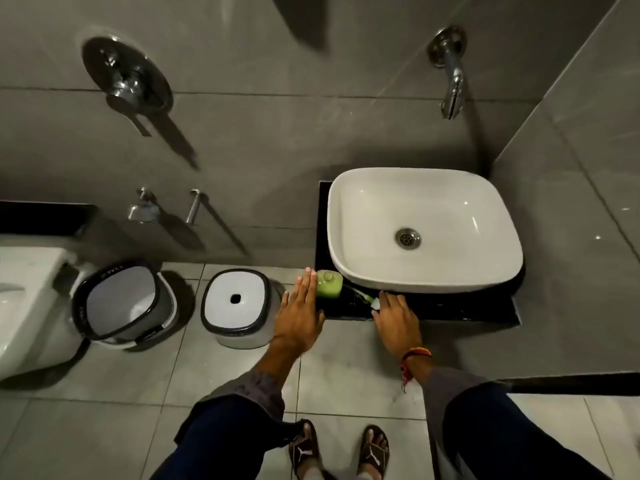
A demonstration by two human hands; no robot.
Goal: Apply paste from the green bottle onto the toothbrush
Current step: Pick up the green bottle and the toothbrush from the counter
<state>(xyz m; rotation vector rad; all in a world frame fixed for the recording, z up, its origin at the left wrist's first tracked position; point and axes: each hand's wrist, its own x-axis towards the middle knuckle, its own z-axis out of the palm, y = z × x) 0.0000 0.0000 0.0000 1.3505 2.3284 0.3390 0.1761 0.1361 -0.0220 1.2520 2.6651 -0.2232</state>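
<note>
A small green bottle (pixel 329 284) stands on the black counter (pixel 450 306), just left of the white basin. A toothbrush (pixel 363 295) with a green and white handle lies on the counter between the bottle and my right hand. My left hand (pixel 300 313) is flat with fingers together, its fingertips beside the bottle's left side, holding nothing. My right hand (pixel 396 320) rests palm down at the counter's front edge. Its fingertips touch the near end of the toothbrush, without a clear grip.
A white basin (pixel 498 271) fills most of the counter, under a wall spout (pixel 452 95). On the floor to the left stand a white lidded bin (pixel 237 308), an open bucket (pixel 121 303) and part of a toilet (pixel 24 299). My feet in sandals are below.
</note>
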